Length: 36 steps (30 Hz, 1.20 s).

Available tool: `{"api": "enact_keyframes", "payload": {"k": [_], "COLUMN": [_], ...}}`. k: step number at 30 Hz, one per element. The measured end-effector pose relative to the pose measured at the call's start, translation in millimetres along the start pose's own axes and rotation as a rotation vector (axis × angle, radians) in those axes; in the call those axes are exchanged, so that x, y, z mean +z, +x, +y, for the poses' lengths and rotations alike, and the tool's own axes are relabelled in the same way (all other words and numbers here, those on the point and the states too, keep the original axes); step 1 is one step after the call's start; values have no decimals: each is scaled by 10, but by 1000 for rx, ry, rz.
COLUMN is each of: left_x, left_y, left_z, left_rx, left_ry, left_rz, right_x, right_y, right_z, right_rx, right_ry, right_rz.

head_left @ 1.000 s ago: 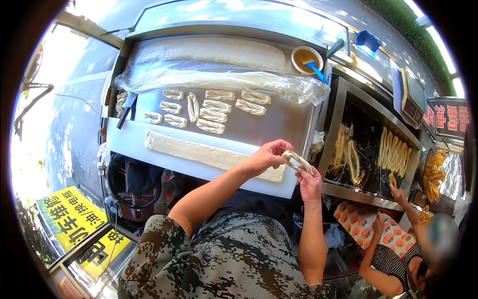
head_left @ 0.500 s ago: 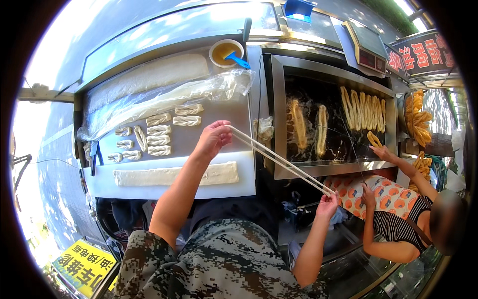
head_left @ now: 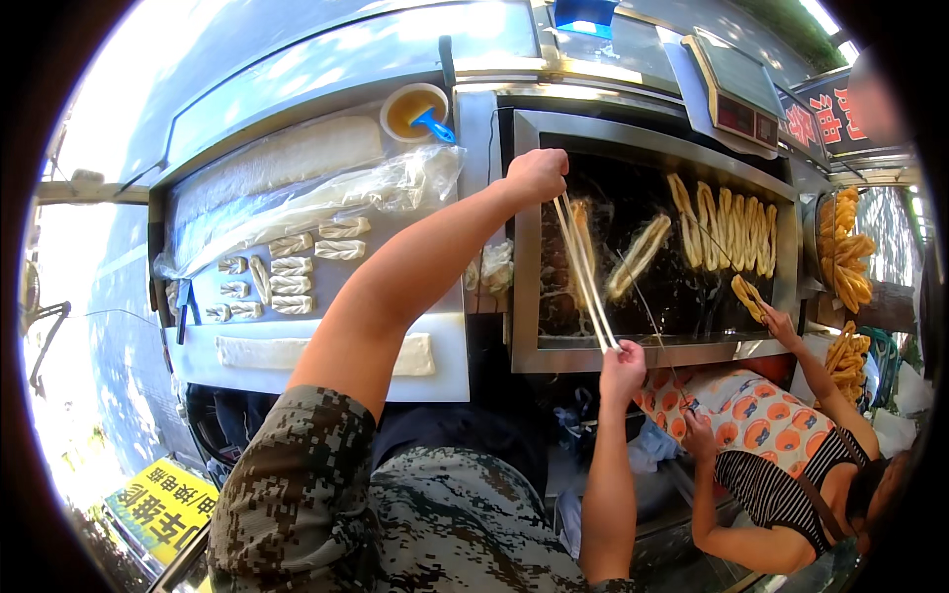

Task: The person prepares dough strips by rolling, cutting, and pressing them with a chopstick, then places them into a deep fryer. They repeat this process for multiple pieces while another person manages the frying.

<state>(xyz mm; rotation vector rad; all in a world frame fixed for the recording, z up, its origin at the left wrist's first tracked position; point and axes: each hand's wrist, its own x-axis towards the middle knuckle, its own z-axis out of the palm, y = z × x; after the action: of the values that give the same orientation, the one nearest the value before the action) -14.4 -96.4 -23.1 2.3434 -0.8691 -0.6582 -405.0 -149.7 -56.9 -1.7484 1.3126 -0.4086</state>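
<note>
A long, pale double strand of raw dough (head_left: pixel 587 274) is stretched between my two hands over the left part of a fryer (head_left: pixel 528 247) of dark oil. My left hand (head_left: pixel 539 176), closed, pinches its far end near the fryer's far left corner. The near end is in the closed fingers of my right hand (head_left: pixel 623 372), just over the front rim. A frying dough stick (head_left: pixel 581 219) partly shows behind the strand; another dough stick (head_left: pixel 641 257) floats at an angle to the right. Farther right, several pale dough sticks (head_left: pixel 727 227) float in a row.
At right, a co-worker's hand (head_left: pixel 781 326) is by a golden dough piece (head_left: pixel 748 296); long thin sticks reach into the oil. Left are twisted dough pieces (head_left: pixel 291 285), a flat dough strip (head_left: pixel 262 352) and a bowl (head_left: pixel 393 107) with a blue-handled brush. Fried dough (head_left: pixel 848 262) is piled at far right.
Both hands have carried the dough strand from beside the worktable to above the fryer, the left hand moving far and right. The nearer floating stick has tilted. The co-worker's body has shifted.
</note>
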Motion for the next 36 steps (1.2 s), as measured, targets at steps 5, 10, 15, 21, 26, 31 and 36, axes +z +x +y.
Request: {"api": "enact_keyframes", "payload": {"k": [5,10,15,21,26,31,36], "left_x": [544,793,803,-9,-554,-1547,-2405], "left_y": [211,243,-55,-1470,-2825,-3518,-4297], "left_z": [-78,-94,-124,-286,-1573,-3275,-4730], "left_rx": [170,223,219,355,-141,-352,-611], "left_ry": [595,827,716,-153,-121,167,10], "left_rz": [-145,-226,32,444,767,909,979], "right_x": [758,1108,1036,319,367,1019,1764], "right_y": [4,141,154,-459,-1055,-1701,-2420], "right_z": [-255,-206,-288,-643,-971,-1381,-1161], "right_rx": [-110,-149,-170,-353,-399,-456,-270], "right_ry": [-563,-816,-795,-83,-105,-88,-73], "right_rz": [-192,-405,-560,-530,-610,-554,-578]}}
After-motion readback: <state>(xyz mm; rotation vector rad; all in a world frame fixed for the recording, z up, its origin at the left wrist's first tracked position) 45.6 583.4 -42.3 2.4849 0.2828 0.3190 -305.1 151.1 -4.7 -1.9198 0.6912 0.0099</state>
